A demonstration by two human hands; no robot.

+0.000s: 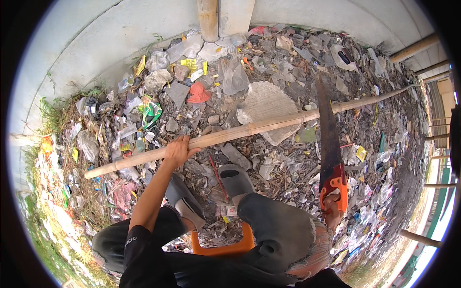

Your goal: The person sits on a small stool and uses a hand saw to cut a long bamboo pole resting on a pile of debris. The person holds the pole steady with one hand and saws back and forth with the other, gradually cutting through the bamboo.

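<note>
My left hand point(178, 150) grips a long bamboo pole point(249, 128) that lies slanted across the littered ground, from lower left up to the far right. My right hand point(331, 211), partly hidden behind my right knee, holds the orange handle of a hand saw point(328, 139). The saw's dark blade points up and away, and its upper part crosses the pole toward the right. My two feet in grey slippers point(235, 181) rest on the ground just below the pole.
Plastic bags, wrappers, stones and dry leaves cover the ground. An orange stool point(225, 247) sits under me. A concrete wall point(96, 43) curves behind, with wooden posts point(208, 19) at the top. More bamboo poles point(418, 46) stand at the right edge.
</note>
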